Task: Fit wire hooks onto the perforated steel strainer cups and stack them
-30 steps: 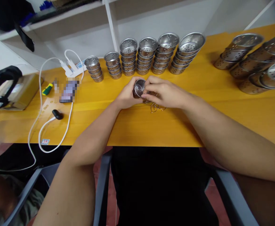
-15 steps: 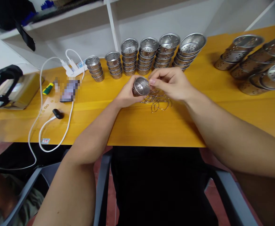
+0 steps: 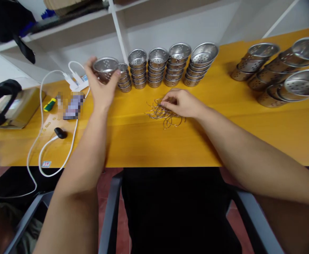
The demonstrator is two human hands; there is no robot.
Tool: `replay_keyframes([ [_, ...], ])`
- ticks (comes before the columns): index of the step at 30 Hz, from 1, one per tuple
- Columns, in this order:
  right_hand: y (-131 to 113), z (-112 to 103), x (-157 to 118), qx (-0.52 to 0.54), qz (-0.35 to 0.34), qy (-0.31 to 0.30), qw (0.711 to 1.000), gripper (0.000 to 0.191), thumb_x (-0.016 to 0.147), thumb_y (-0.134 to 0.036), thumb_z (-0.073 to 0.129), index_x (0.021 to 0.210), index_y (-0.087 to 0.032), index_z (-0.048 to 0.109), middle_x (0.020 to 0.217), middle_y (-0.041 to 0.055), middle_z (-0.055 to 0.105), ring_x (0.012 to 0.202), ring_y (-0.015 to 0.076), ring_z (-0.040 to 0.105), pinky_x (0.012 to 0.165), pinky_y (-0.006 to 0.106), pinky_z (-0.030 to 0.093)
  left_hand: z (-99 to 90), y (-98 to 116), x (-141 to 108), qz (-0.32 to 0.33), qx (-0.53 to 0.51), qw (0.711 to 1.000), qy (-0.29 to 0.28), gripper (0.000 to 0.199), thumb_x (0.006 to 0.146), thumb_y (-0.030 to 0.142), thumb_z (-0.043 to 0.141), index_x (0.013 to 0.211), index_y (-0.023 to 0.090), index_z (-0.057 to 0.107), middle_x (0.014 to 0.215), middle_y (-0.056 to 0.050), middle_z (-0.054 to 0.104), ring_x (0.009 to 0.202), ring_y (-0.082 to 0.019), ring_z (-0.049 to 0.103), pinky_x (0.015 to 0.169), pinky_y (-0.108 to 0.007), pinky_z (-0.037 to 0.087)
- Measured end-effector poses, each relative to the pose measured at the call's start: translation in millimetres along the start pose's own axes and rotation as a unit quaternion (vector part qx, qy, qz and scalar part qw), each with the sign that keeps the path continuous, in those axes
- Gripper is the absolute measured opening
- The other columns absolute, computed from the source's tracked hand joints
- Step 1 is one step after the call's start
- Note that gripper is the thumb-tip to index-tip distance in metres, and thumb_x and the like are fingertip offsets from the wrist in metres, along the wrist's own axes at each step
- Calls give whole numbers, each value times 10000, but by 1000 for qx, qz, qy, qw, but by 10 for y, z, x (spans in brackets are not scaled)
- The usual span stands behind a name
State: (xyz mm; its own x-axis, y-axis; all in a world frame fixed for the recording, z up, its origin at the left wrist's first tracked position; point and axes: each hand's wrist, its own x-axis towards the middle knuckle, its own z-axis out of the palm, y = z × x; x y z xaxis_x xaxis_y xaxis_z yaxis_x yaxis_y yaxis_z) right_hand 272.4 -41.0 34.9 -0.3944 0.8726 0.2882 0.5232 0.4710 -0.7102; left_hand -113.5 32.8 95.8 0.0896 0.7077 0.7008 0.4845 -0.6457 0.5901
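At rear stacks (image 3: 146,68): moved cup (image 3: 105,68)

— Where's the left hand (image 3: 101,88)?
— Stretched far and left, fingers curled in a grasp, palm facing away.
— The right hand (image 3: 182,103)?
— Lower, nearer centre, palm down, fingertips pinched together.
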Motion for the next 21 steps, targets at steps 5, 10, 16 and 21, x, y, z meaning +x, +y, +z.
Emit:
replay_keyframes([
  [5, -36, 57, 4, -11, 21, 26, 999, 371, 1155, -624, 833, 1046, -270, 844, 1020, 119, 810, 964, 317, 747, 971, 534, 667, -99, -207, 562, -80, 74, 994, -1, 730, 964, 789, 990, 1505, 409, 682, 1488, 110, 839, 1334, -264, 712, 1364, -670, 599],
  [10, -29, 97, 5, -16, 12, 23, 1000, 383, 1174, -627, 798, 1075, -263, 866, 1084, 141, 845, 1020, 335, 775, 1016, 546, 694, -23, -268, 812, -103, 142, 981, -77, 885, 847, 473, 1190, 1568, 367, 687, 1605, 52, 848, 1443, -275, 769, 1435, -604, 644],
  [16, -39, 123, -2, 15, 22, 16, 1000, 321, 1136, -528, 818, 1274, -244, 876, 1170, 143, 887, 1035, 333, 812, 1030, 551, 719, 166, -244, 814, -184, 164, 967, -61, 827, 982, 44, 1093, 1660, 191, 643, 1646, -4, 807, 1330, -173, 746, 1384, -522, 689],
  [21, -41, 143, -7, 30, 26, 14, 999, 381, 1111, -631, 882, 1237, -272, 889, 1103, 136, 872, 1036, 348, 815, 1007, 552, 735, 222, -997, 984, -158, 122, 978, -50, 1066, 639, 431, 1348, 1466, 269, 694, 1519, 102, 850, 1225, -175, 673, 1395, -645, 622],
])
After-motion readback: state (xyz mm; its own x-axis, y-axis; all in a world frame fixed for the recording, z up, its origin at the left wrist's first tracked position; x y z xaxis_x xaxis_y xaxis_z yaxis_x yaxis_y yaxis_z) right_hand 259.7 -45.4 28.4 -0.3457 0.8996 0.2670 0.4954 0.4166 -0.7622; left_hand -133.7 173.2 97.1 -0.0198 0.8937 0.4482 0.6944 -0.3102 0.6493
